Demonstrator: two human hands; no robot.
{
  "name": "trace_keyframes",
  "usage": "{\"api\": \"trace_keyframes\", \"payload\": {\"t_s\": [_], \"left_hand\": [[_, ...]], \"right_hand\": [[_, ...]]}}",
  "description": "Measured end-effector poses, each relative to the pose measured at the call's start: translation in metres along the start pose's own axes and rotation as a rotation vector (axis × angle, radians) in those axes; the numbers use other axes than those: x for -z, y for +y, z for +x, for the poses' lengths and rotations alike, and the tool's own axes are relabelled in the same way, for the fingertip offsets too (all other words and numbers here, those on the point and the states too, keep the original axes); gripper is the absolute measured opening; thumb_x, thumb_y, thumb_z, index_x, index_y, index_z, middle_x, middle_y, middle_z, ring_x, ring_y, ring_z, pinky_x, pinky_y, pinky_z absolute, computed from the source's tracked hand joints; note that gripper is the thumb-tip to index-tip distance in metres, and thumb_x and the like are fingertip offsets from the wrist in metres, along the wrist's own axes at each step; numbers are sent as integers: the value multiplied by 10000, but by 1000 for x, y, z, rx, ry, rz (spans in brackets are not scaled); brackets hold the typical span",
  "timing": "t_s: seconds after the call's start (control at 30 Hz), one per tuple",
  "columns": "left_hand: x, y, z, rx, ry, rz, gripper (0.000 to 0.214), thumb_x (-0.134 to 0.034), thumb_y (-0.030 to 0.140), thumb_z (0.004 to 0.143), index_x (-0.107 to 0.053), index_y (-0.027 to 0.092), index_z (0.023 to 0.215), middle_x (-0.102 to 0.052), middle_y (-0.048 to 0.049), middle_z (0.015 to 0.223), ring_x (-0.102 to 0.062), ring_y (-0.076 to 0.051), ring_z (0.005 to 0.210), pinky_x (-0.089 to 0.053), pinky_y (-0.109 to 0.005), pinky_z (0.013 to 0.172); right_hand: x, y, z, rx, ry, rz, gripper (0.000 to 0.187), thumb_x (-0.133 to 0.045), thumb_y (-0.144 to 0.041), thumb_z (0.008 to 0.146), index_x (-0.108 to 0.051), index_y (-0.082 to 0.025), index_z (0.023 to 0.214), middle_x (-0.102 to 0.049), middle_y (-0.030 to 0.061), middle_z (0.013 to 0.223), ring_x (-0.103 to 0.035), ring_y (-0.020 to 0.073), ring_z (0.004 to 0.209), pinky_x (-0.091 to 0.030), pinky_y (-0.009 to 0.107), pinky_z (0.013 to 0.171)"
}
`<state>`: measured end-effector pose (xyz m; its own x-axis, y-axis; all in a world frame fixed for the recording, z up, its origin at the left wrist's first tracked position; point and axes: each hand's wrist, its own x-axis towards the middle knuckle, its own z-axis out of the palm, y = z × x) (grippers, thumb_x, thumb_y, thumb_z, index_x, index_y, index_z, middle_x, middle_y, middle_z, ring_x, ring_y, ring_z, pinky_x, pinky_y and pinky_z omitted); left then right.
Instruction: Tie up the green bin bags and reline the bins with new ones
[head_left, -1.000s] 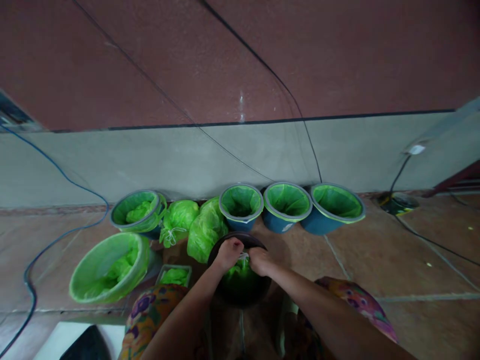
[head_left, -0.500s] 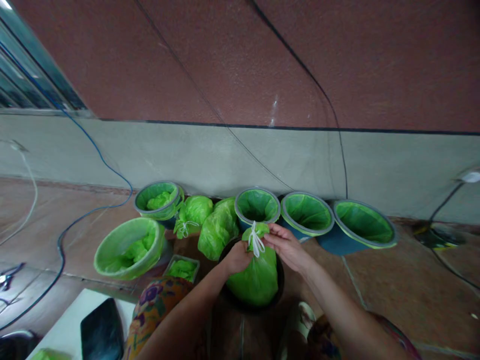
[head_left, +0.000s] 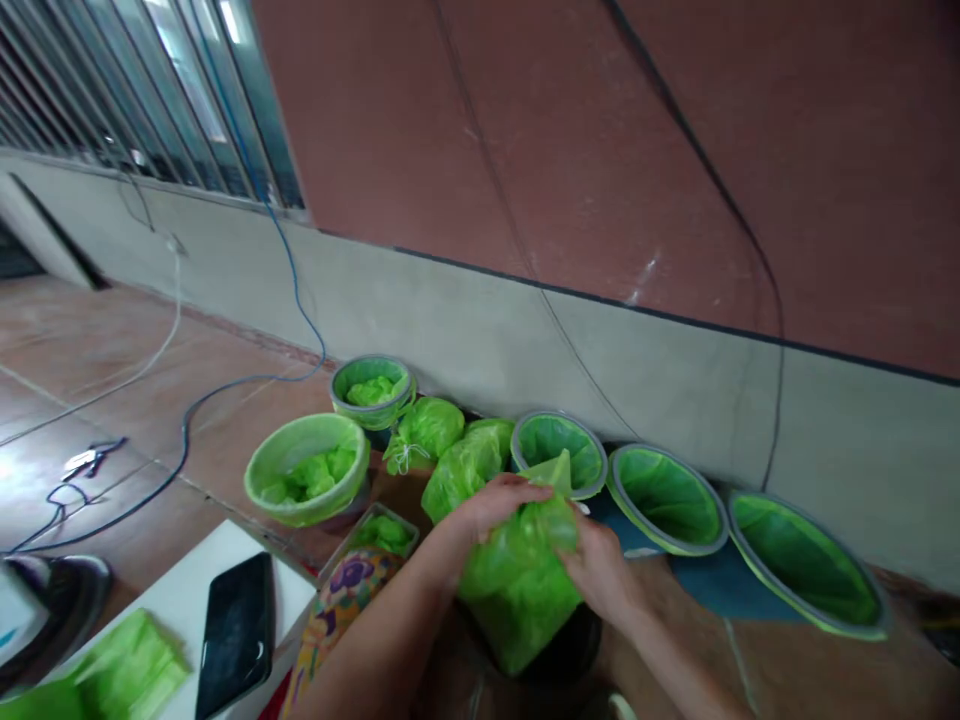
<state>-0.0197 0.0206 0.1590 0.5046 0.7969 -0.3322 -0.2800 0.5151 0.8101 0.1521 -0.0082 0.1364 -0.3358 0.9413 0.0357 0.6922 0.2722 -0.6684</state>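
A bulging green plastic bag (head_left: 517,590) stands in front of me, partly inside a dark bucket (head_left: 581,645). My left hand (head_left: 495,508) is closed on the upper left of the bag, the thumb lying across its top. On the other side, my right hand (head_left: 600,562) grips the bag's upper right edge, its fingertips partly hidden behind the plastic. A loose flap of the bag sticks up between the hands. Just behind my left hand lies a filled green bag (head_left: 469,465), beside another bag (head_left: 427,430) with a white tie.
Three green-lined buckets (head_left: 667,500) line the wall to the right. Two at left, a nearer tub (head_left: 300,470) and a bucket (head_left: 371,390), hold green material, as does a small tray (head_left: 386,532). A phone (head_left: 236,635) and folded green plastic (head_left: 127,665) lie on a white surface.
The view has swung left. My hands have shifted from the bag's white-tied neck to grip its upper sides, and the white tie is mostly out of sight. A loose flap now stands up.
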Motion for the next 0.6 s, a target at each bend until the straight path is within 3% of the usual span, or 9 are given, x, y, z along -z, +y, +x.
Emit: {"api": "trace_keyframes", "payload": {"t_s": [0.1,0.2,0.27,0.33,0.47,0.6], "left_hand": [[22,15,-3,-299,247,208,257,-688,397,708,-662,143,738,-655,-26,655,-588,-142,577,-459,-264,574],[50,32,-6,-624,674,280,261,-658,405,736,-645,149,787,-646,-17,714,-579,-131,649,-440,-243,621],[68,41,-12,-709,927,170,244,-609,382,769,-628,146,829,-648,-28,761,-581,-131,693,-443,-238,651],[82,47,-20,-719,1074,47,226,-580,348,779,-616,145,872,-648,-38,801,-578,-128,711,-438,-230,650],[90,52,-32,-704,1155,-108,217,-592,280,732,-617,149,902,-628,-19,770,-537,-106,641,-403,-216,600],[75,52,-27,-666,1042,-233,149,-618,200,659,-627,132,791,-600,3,676,-497,-88,589,-377,-206,581]], "right_hand": [[12,-23,26,53,33,33,350,-472,-191,771,-654,-228,1068,-710,60,1031,-646,247,967,-496,326,824],[23,-54,68,104,110,66,311,-443,-202,770,-688,-196,962,-727,53,925,-651,219,830,-494,300,753],[29,-70,104,127,196,37,307,-440,-218,768,-692,-184,940,-725,47,837,-640,205,753,-477,285,701],[30,-78,143,132,301,9,283,-451,-255,773,-694,-170,891,-706,41,733,-616,196,681,-453,274,641],[8,-74,210,115,461,107,271,-528,-374,759,-674,-151,807,-690,48,712,-589,193,663,-423,269,601],[-52,-72,239,159,398,248,239,-536,-377,753,-650,-167,745,-681,35,709,-566,178,659,-424,279,622]]}}
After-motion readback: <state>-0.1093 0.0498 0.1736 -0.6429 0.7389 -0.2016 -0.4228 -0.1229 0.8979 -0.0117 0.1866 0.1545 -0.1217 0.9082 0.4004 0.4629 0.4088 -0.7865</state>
